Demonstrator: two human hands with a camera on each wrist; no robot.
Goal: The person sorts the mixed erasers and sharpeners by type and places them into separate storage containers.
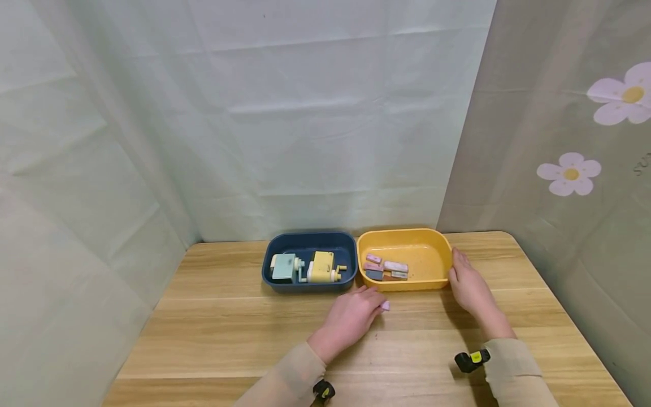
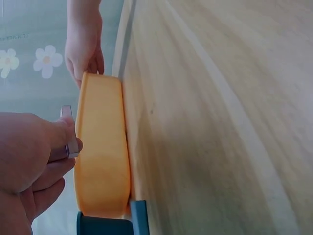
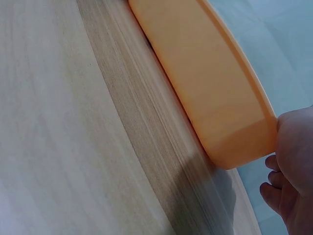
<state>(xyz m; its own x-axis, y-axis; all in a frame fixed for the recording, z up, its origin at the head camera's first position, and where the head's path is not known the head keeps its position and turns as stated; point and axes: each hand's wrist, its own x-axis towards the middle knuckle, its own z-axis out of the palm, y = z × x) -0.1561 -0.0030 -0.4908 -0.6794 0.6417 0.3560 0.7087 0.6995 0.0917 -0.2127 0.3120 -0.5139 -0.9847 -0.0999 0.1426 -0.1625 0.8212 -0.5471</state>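
My left hand [image 1: 354, 312] pinches a small pale pink eraser [image 1: 385, 306] just in front of the yellow bin [image 1: 407, 286]. In the left wrist view the eraser [image 2: 72, 132] sticks out between thumb and fingers, above the bin's rim level. At the bin's right end, my right hand [image 1: 470, 282] holds the rim; part of its fingers is hidden in the head view. Several small erasers [image 1: 395, 266], pink, white and dark blue, lie in the left part of the bin.
A dark blue bin [image 1: 308, 287] stands against the yellow bin's left side. It holds a light green crank pencil sharpener [image 1: 283, 267] and a yellow one [image 1: 322, 265]. Behind the wooden table [image 1: 218, 316] hangs a pale curtain [image 1: 315, 141].
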